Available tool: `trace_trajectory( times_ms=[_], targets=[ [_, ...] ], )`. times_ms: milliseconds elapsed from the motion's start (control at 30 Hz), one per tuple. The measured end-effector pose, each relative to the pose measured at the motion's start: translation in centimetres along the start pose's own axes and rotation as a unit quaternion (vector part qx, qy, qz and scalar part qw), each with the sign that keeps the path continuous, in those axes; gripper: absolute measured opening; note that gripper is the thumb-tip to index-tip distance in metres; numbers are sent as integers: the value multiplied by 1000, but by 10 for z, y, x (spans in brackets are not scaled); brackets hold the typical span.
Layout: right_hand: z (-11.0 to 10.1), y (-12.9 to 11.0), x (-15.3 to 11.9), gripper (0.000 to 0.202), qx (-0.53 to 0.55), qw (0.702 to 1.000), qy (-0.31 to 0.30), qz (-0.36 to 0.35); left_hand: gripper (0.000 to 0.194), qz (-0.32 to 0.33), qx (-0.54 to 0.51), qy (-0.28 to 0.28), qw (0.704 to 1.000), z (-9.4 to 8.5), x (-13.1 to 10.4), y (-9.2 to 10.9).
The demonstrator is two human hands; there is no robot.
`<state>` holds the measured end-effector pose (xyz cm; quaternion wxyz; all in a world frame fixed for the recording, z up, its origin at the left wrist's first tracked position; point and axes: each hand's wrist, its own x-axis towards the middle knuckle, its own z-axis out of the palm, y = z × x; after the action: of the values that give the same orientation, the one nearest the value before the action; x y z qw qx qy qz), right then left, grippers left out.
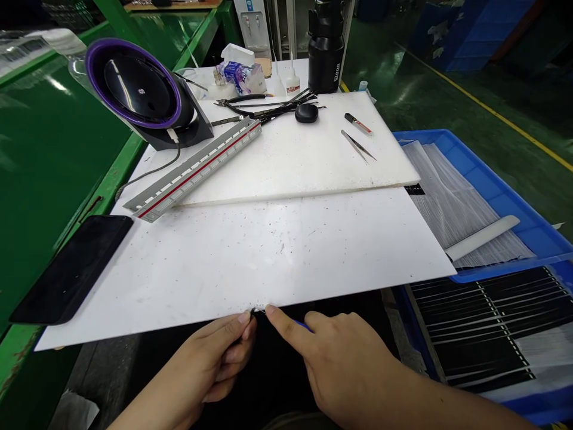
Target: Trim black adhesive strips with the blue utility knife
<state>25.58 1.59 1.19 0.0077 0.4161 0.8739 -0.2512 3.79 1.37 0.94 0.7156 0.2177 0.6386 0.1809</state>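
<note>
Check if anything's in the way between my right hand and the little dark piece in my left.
Nothing visible is. The right hand's index fingertip is close beside the small dark piece in the left hand. The tweezers lie well beyond, off that line.

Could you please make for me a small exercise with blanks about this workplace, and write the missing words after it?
The rim of the round black device has the colour ____.
The long stripe on the slotted strip is ____.
The hand with the outstretched index finger is the ____ one.
The tips of the tweezers are not together but ____.

Missing words: purple; red; right; apart.
</note>
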Motion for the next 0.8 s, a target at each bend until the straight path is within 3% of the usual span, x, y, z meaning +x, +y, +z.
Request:
trace_trajectory(
  times_ms=[233,500,800],
  targets=[
    [4,2,1,87,-63,997,35,-14,51,-6,5,-10,1000,-2,-1,6],
    [5,5,-2,75,34,999,26,11,46,11,-22,22,999,5,0,-4],
    [-3,0,1,76,36,999,-4,3,45,5,-29,14,999,5,-1,-4]
  ],
)
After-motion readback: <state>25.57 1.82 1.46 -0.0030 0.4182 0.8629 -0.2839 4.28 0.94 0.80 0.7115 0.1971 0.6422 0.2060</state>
